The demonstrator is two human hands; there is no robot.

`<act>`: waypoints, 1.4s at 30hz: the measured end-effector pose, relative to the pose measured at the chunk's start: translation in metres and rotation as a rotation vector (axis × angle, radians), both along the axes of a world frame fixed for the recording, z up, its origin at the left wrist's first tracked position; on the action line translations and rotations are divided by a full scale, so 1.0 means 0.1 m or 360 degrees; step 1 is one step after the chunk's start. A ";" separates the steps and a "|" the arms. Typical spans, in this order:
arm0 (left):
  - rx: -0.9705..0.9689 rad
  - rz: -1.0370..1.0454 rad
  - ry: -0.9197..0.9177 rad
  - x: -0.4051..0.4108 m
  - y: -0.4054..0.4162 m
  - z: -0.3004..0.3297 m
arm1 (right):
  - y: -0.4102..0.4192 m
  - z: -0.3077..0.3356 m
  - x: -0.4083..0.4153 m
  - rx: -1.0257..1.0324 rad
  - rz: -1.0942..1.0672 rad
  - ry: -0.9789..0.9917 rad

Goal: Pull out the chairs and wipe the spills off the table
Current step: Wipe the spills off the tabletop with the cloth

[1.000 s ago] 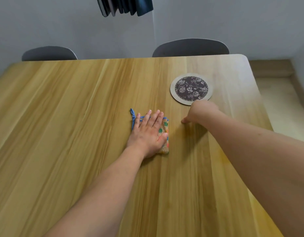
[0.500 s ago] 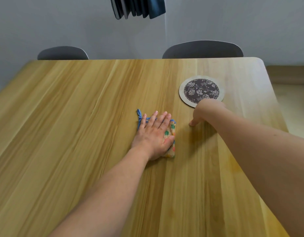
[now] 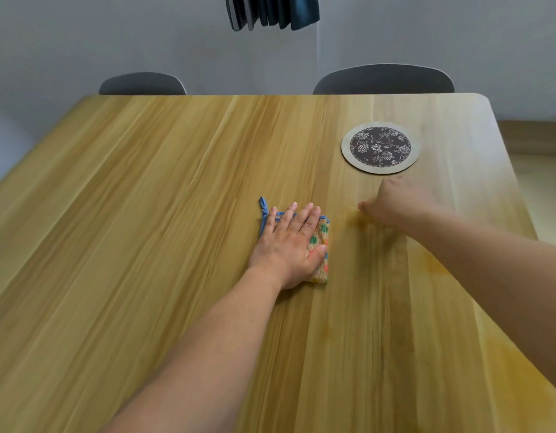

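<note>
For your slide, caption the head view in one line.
Left hand presses a patterned cloth flat on the wooden table; right hand rests beside a floral coaster.

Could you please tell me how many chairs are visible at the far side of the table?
2: one chair back behind the far left edge, another chair back behind the far right. Only their tops show; chairs on other sides may be out of view.

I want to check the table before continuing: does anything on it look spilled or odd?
Yes. A faint yellowish stain runs along the table near its right edge, beside the right forearm. The left hand presses the cloth elsewhere.
</note>
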State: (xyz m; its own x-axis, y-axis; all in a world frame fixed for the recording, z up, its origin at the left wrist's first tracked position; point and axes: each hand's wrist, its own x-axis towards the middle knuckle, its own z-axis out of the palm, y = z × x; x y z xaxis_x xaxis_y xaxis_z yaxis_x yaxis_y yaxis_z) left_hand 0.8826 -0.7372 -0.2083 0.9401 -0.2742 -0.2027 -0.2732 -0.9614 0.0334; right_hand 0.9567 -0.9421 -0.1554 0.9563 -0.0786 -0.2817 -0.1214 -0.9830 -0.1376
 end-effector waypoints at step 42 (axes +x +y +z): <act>0.0017 -0.0078 0.0064 -2.86 0.45 0.04 | 0.51 0.18 -2.79 -0.0425 0.0784 0.0536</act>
